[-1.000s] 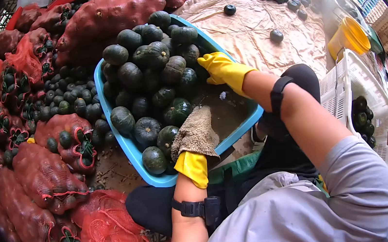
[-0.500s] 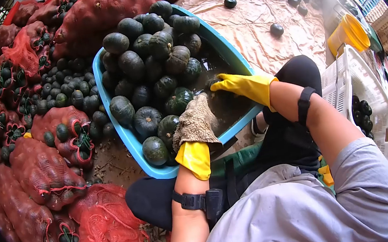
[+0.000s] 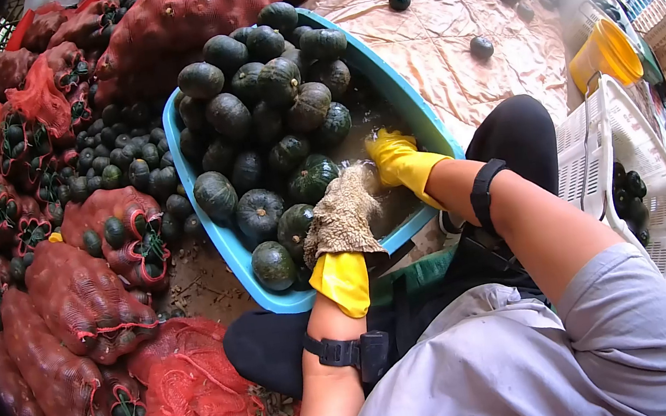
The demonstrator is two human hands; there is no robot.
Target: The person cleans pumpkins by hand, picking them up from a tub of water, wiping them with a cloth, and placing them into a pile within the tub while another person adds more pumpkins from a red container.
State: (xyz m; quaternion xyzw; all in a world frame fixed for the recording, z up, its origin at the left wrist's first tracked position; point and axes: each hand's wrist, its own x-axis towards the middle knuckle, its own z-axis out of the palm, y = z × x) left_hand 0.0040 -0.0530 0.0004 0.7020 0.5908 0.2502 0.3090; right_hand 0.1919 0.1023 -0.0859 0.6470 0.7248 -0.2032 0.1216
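My left hand, in a yellow glove (image 3: 341, 281), is covered by a tan rough cloth (image 3: 343, 219) that hides its fingers. The cloth hangs over the murky water beside the dark green squashes (image 3: 260, 214) heaped in a blue tub (image 3: 255, 290). My right hand (image 3: 395, 158), also in a yellow glove, reaches into the water on the tub's right side, a little apart from the cloth. Its fingers bend downward, and the splashing water hides their tips and whatever they hold.
Red mesh sacks of squashes (image 3: 80, 300) crowd the left and back. Loose squashes (image 3: 483, 48) lie on a pale sheet (image 3: 443, 21) at the far right. A yellow bucket (image 3: 605, 54) and a white crate (image 3: 637, 151) stand at the right.
My right hand has turned and pushed lower into the water, and the dark thing at its fingertips is out of sight. The water is splashing more. The cloth-covered left hand has barely moved.
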